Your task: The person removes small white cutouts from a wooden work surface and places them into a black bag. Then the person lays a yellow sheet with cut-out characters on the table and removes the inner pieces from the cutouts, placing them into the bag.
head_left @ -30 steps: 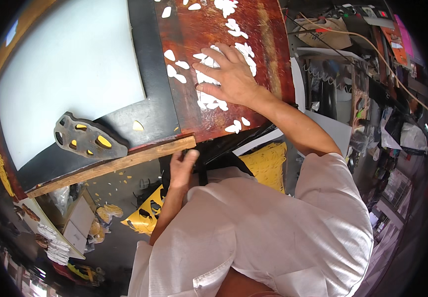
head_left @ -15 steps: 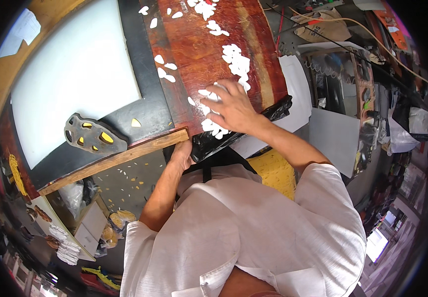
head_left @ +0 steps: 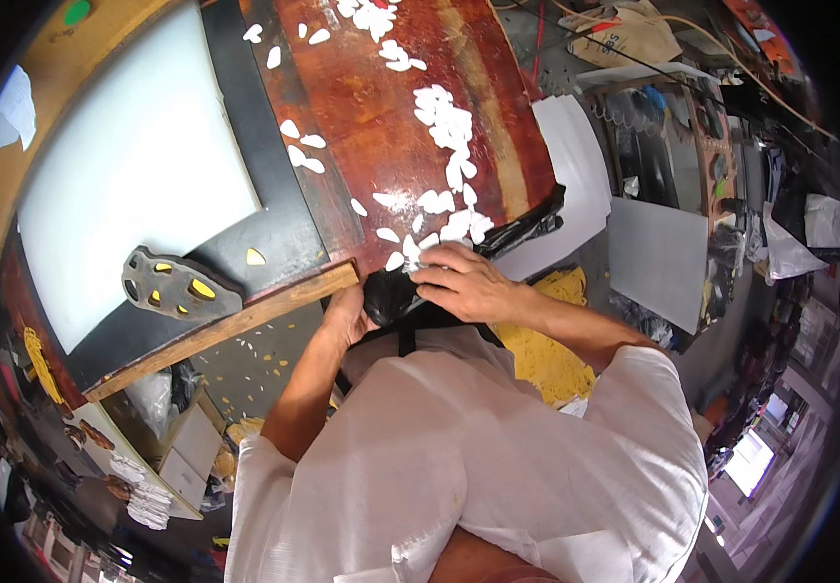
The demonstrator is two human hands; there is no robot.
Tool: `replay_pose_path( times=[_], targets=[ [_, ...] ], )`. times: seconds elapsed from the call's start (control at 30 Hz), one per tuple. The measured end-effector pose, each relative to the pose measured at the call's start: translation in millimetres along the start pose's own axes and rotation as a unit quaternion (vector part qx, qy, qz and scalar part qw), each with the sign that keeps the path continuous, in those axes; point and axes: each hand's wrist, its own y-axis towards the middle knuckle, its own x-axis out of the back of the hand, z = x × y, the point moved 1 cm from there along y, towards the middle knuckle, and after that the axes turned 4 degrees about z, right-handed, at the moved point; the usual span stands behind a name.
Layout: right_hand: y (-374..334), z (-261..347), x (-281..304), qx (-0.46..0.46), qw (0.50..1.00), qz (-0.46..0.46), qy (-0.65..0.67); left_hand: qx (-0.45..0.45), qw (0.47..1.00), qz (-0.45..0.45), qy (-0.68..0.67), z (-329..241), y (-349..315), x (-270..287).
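Small white teardrop-shaped pieces [head_left: 444, 119] are scattered in a band from the top centre of the frame down to the near edge of a reddish-brown wooden tabletop [head_left: 371, 126]. The lowest pieces are met at frame centre by the curled fingers of the right hand [head_left: 473, 285]; whether any are gripped cannot be told. Just left of it, the left hand [head_left: 345, 316] is placed by a black plastic bag [head_left: 388, 294] and the end of a wooden strip [head_left: 245, 319]; its fingers are partly hidden, so its grip cannot be told. At left, a dark perforated block [head_left: 179, 291] is seen near a white sheet [head_left: 128, 175].
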Motion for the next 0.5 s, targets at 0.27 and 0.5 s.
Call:
replay_pose_path(
  times=[0.27, 0.5],
  targets=[
    [87, -131, 72, -0.301, 0.941, -0.106, -0.108, -0.031, 0.999, 0.014, 0.025, 2, -2, 0],
    [13, -85, 12, -0.194, 0.978, -0.061, -0.047, -0.057, 0.998, 0.0, 0.033, 7, 13, 15]
  ],
)
